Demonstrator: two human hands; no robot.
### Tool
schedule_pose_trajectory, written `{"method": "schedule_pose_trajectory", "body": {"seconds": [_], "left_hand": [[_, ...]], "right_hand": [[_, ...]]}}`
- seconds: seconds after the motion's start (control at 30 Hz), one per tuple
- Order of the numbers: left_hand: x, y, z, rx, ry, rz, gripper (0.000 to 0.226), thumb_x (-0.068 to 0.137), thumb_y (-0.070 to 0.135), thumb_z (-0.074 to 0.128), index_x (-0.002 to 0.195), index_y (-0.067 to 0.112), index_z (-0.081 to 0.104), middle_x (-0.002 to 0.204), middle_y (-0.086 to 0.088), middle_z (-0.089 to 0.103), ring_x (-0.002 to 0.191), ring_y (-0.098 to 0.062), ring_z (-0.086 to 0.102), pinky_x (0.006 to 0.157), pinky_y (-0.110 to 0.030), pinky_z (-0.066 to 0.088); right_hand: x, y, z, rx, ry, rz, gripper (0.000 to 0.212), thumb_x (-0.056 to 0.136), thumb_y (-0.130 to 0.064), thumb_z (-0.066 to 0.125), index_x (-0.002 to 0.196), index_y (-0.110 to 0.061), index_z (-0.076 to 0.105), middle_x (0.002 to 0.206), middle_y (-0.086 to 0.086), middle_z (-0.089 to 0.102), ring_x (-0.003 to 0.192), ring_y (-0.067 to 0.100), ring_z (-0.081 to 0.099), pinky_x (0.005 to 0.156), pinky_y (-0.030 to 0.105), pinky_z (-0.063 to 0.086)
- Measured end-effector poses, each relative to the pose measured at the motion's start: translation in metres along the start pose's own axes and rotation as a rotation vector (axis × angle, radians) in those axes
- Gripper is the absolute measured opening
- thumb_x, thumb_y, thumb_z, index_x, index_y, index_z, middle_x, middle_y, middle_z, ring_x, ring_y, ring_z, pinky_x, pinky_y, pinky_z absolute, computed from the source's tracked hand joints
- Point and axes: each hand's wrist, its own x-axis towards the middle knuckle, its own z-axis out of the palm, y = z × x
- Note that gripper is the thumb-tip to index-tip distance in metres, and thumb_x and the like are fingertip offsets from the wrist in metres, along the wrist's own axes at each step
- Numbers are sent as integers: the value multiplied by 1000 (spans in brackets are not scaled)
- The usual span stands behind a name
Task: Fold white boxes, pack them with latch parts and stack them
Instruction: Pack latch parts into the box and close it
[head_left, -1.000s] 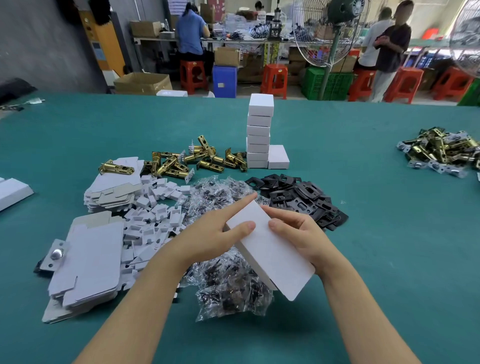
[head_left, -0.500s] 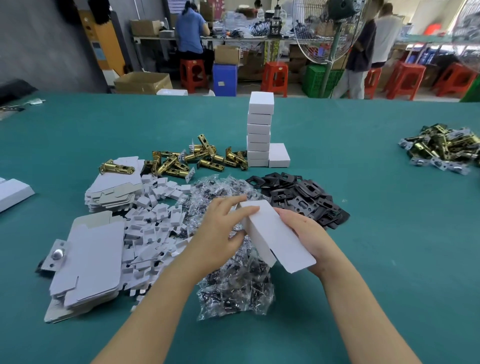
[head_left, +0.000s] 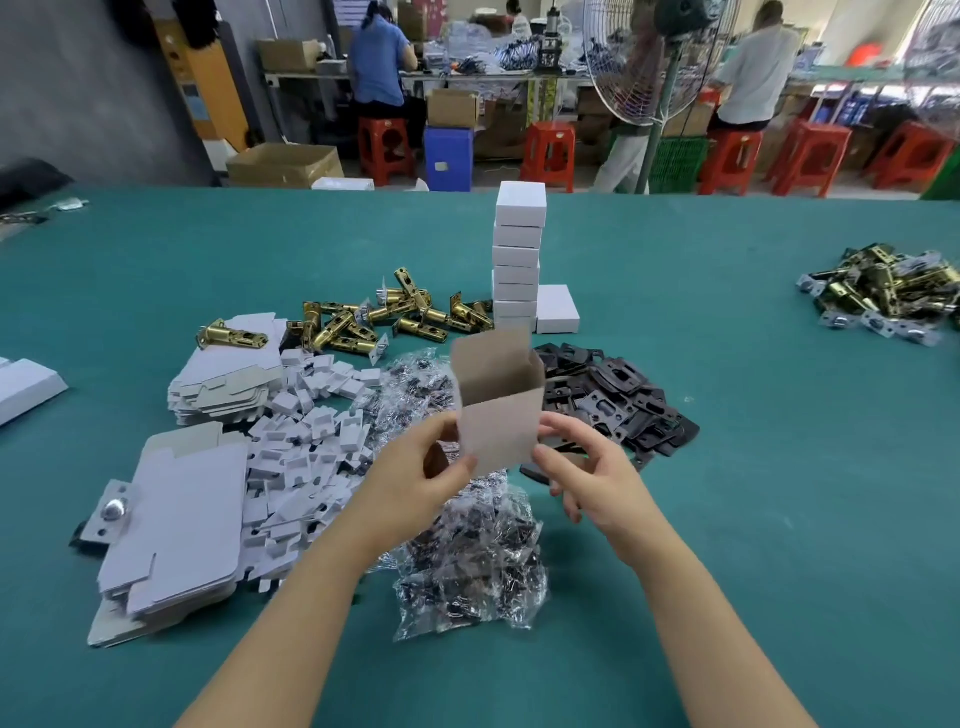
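Hands raised, left hand (head_left: 415, 480), right hand (head_left: 587, 467), pinching open box (head_left: 498, 415)

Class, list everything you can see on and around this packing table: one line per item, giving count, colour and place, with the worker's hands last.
open box: one, grey-brown inside, held upright, centre
box stack: about six, white, far centre
single box: one, white, right of stack
brass latches: pile, gold, left of stack
black plates: pile, black, behind right hand
screw bags: pile, clear, below hands
flat blanks: stack, white, near left
table: one, teal
left hand: holds box's left side
right hand: holds box's right side
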Motion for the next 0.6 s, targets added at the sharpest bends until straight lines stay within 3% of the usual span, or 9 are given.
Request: {"method": "schedule_pose_trajectory", "body": {"seconds": [0.1,0.27,0.37,0.47,0.6], "left_hand": [[0,-3,2,46,-88,-7,43,100,22,61,120,59,56,106,23,70,57,-3,47,53,-21,45],[-1,-6,4,70,-116,-6,53,100,21,61,116,70,51,114,30,67,56,-2,50,53,-18,46],[2,-8,7,80,-129,-40,47,100,22,63,122,62,54,117,32,65,58,-3,55,57,-21,51],[5,-14,7,115,-82,-83,39,99,23,64,131,44,59,114,25,68,58,-4,54,62,-25,58],[21,-23,-3,88,70,-204,24,101,25,60,123,31,65,92,3,72,47,1,47,45,-14,43]], "right_hand": [[1,7,4,-28,-36,-45,42,76,-53,76,117,-49,67,69,2,64,53,15,50,42,25,40],[2,18,8,-31,16,-113,28,93,-27,73,113,-46,69,73,-1,70,44,14,47,40,27,42],[0,24,10,-60,64,-136,31,97,-21,70,113,-48,69,65,1,65,41,13,44,40,26,41],[-2,29,11,-57,161,-141,26,94,-30,70,113,-47,68,74,9,70,41,15,44,40,26,40],[-4,41,9,-90,241,-143,42,94,-34,69,135,-41,60,70,-12,68,45,14,43,42,25,40]]}}
